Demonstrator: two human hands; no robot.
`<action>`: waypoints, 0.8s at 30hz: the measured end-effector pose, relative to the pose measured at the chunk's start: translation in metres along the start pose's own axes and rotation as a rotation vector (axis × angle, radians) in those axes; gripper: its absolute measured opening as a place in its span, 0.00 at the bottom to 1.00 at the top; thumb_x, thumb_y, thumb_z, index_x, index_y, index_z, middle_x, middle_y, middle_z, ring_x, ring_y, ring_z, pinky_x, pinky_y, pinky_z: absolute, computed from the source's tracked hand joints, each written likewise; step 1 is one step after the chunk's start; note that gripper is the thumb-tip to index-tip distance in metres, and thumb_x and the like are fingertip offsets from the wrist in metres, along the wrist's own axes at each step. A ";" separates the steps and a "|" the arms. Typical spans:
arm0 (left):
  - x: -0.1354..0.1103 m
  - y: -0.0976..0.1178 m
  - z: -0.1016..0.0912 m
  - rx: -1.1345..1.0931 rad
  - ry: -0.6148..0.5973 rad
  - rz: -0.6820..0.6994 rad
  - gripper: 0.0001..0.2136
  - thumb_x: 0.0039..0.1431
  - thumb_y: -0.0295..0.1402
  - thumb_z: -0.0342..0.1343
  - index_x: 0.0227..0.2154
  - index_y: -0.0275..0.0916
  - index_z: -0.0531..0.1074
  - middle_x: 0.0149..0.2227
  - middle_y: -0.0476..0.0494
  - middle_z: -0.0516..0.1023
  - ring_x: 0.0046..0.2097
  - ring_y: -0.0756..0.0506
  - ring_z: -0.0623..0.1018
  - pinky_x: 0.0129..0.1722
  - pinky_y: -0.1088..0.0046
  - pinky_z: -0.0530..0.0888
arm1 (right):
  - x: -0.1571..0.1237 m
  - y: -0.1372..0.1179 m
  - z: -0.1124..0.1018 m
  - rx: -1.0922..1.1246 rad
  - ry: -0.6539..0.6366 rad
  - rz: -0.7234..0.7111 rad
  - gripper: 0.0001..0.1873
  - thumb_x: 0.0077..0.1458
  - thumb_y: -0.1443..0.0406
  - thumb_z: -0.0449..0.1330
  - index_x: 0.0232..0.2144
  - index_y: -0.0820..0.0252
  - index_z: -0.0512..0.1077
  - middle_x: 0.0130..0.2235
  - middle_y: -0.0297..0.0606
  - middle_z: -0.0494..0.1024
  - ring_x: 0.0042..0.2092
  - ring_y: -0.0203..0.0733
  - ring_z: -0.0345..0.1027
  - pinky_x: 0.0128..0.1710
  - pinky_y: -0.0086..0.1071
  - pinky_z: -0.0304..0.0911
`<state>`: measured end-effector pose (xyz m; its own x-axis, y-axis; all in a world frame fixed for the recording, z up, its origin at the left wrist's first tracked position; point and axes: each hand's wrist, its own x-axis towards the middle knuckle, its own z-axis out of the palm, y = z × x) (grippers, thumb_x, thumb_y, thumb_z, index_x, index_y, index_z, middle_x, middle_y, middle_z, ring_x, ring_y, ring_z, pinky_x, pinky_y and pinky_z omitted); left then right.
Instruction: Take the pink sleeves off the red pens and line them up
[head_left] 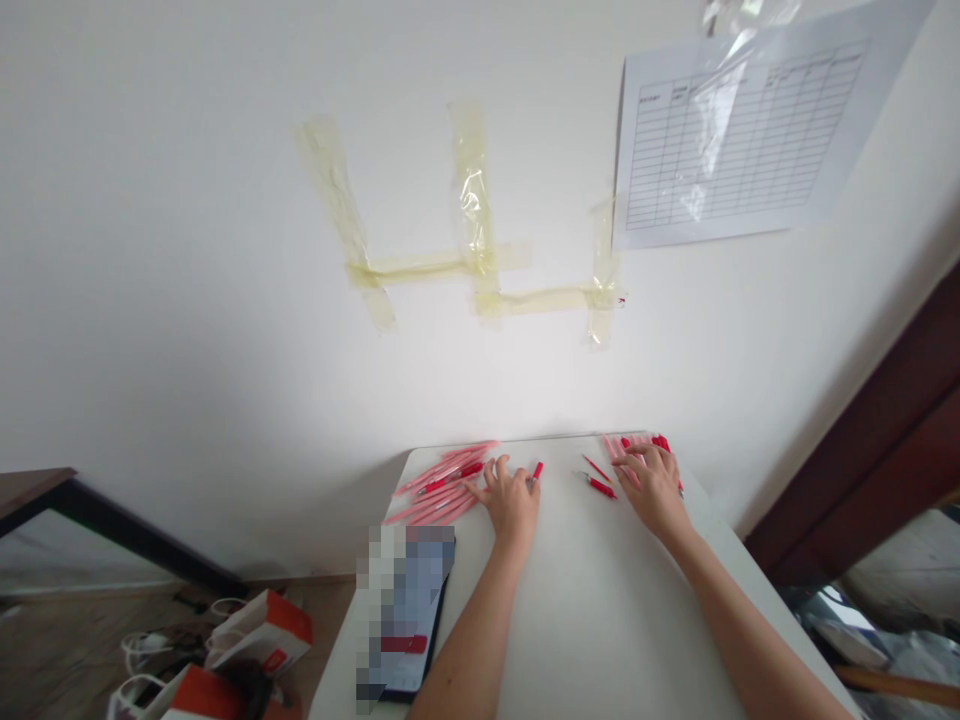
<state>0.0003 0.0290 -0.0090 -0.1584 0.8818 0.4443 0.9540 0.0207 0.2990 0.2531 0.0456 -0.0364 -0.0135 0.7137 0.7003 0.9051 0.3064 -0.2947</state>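
My left hand (511,500) hovers over the white table (592,600) with its fingers spread. Its thumb side is close to a pile of pale pink sticks (431,505), on which red pen parts (454,478) lie. A short red piece (538,469) shows just past its outer fingers; whether they touch it I cannot tell. Over a second group of pink sticks (611,446) at the back right, my right hand (652,490) has its fingers bent downward and apart, partly covering them. Between the hands lie a red pen part with a silvery tip (600,486) and a thin red stick (596,467).
A phone (409,660), partly pixelated, lies at the table's left side. The white wall behind bears yellowish tape (420,268) and a printed sheet (735,150). Red and white boxes (262,632) with cables stand on the floor at left; dark red furniture (870,430) is at right.
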 end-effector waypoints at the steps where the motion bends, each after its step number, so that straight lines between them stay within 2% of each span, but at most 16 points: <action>1: 0.000 0.000 0.000 0.003 0.001 0.003 0.08 0.61 0.40 0.59 0.35 0.46 0.81 0.59 0.42 0.69 0.63 0.33 0.62 0.63 0.27 0.47 | 0.000 0.001 0.000 -0.003 -0.010 0.001 0.12 0.63 0.58 0.55 0.37 0.50 0.78 0.48 0.43 0.72 0.56 0.57 0.59 0.55 0.58 0.60; 5: -0.001 0.000 0.000 0.010 -0.003 0.016 0.08 0.61 0.40 0.58 0.35 0.46 0.81 0.59 0.41 0.69 0.64 0.33 0.62 0.63 0.26 0.47 | -0.001 0.002 -0.002 -0.015 -0.088 -0.025 0.11 0.59 0.56 0.59 0.33 0.50 0.80 0.50 0.43 0.73 0.59 0.60 0.56 0.58 0.62 0.56; 8: -0.001 0.001 0.001 0.015 0.002 0.007 0.08 0.61 0.41 0.59 0.35 0.46 0.81 0.59 0.42 0.70 0.63 0.33 0.63 0.64 0.27 0.46 | -0.002 -0.002 -0.003 -0.031 -0.181 -0.052 0.11 0.57 0.53 0.61 0.30 0.49 0.80 0.52 0.41 0.72 0.63 0.62 0.53 0.62 0.66 0.49; 13: 0.000 0.000 0.004 0.023 0.009 0.013 0.06 0.59 0.41 0.61 0.35 0.48 0.81 0.58 0.43 0.71 0.62 0.34 0.64 0.64 0.27 0.46 | -0.002 -0.009 -0.004 -0.061 -0.304 -0.042 0.11 0.56 0.52 0.63 0.31 0.48 0.81 0.54 0.40 0.73 0.65 0.62 0.50 0.65 0.69 0.38; 17: 0.000 0.001 0.004 0.018 0.023 0.019 0.06 0.59 0.41 0.62 0.34 0.48 0.81 0.58 0.44 0.72 0.62 0.35 0.64 0.64 0.28 0.46 | -0.001 -0.010 -0.003 -0.056 -0.309 -0.066 0.11 0.57 0.53 0.62 0.30 0.49 0.81 0.52 0.40 0.74 0.64 0.61 0.53 0.66 0.67 0.39; 24: 0.000 0.004 0.003 -0.009 0.013 0.028 0.08 0.60 0.42 0.60 0.35 0.47 0.81 0.57 0.42 0.72 0.62 0.35 0.65 0.64 0.29 0.48 | 0.000 -0.007 -0.004 -0.045 -0.229 -0.083 0.09 0.58 0.56 0.60 0.33 0.50 0.79 0.51 0.40 0.76 0.62 0.61 0.56 0.63 0.68 0.46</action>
<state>0.0048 0.0301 -0.0101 -0.1347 0.8759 0.4633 0.9558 -0.0085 0.2939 0.2482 0.0407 -0.0321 -0.1798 0.8129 0.5539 0.9149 0.3451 -0.2095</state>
